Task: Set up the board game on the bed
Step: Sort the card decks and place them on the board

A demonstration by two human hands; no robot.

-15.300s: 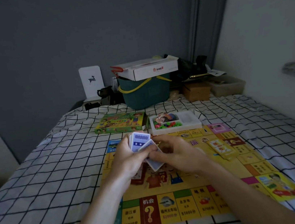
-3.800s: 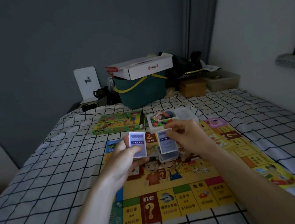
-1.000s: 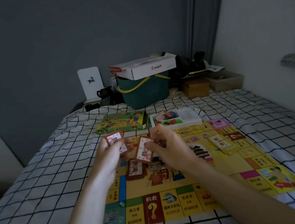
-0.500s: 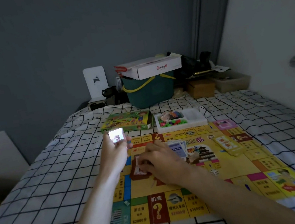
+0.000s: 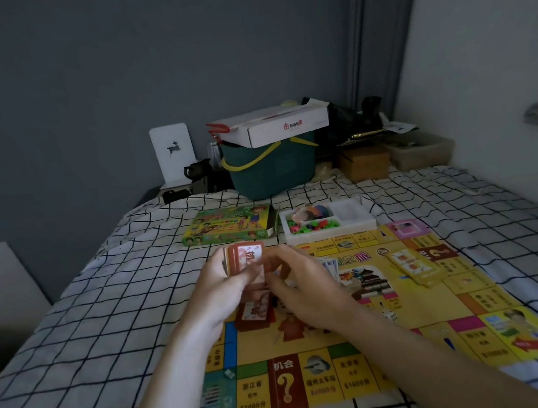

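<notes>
A yellow game board (image 5: 425, 316) lies flat on the checked bed. My left hand (image 5: 219, 288) grips a small stack of red cards (image 5: 246, 259) upright above the board's left part. My right hand (image 5: 305, 285) meets it from the right and pinches one red card at the stack's lower edge. Under my hands a pile of red cards (image 5: 253, 313) lies on the board. A fanned pile of blue cards (image 5: 330, 266) shows just past my right hand. A stack of yellow cards (image 5: 415, 268) rests on the board's right side, and white dice (image 5: 392, 314) lie near the middle.
Behind the board sit the green game box (image 5: 229, 225) and a white tray (image 5: 356, 222) with coloured pieces. At the bed's head stand a teal basket (image 5: 271, 167) topped by a white carton (image 5: 270, 125), a brown box (image 5: 363, 162) and a white deer card (image 5: 173, 155).
My right hand has lifted off the red pile on the board and come up to the stack in my left hand. The left hand has shifted a little to the right.
</notes>
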